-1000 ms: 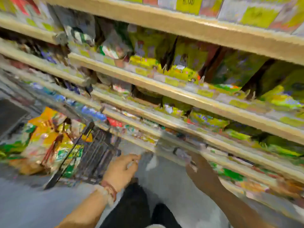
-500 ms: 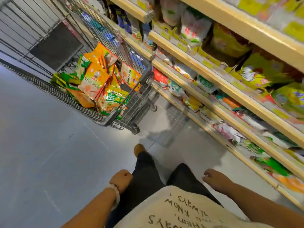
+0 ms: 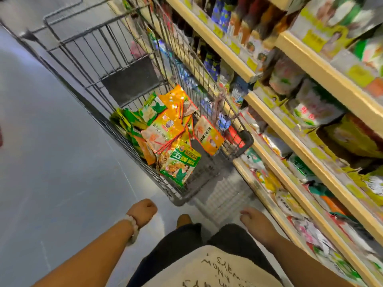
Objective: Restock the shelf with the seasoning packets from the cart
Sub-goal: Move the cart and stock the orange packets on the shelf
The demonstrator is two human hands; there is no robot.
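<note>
A grey wire cart [image 3: 182, 198] stands ahead of me against the shelving. Several seasoning packets [image 3: 165, 131] lie piled in its near end, orange ones on top and a green one [image 3: 180, 162] leaning on the front wall. My left hand [image 3: 143, 212], with a white bead bracelet on the wrist, hangs below the cart with fingers loosely curled and holds nothing. Near the lowest shelf, my right hand [image 3: 252, 219] hangs relaxed and empty. The shelf [image 3: 300, 150] on the right carries rows of green, yellow and white packets.
Grey floor [image 3: 62, 162] stretches to the left of the cart. Bottles [image 3: 221, 11] stand on the upper shelves beyond the cart. My legs and one shoe [image 3: 183, 220] show at the bottom centre. The cart's far half holds a dark flap [image 3: 130, 79].
My view has swung from the shelves down to the cart, which is now closer. My right hand has left the lower shelf and both hands now hang empty by my legs.
</note>
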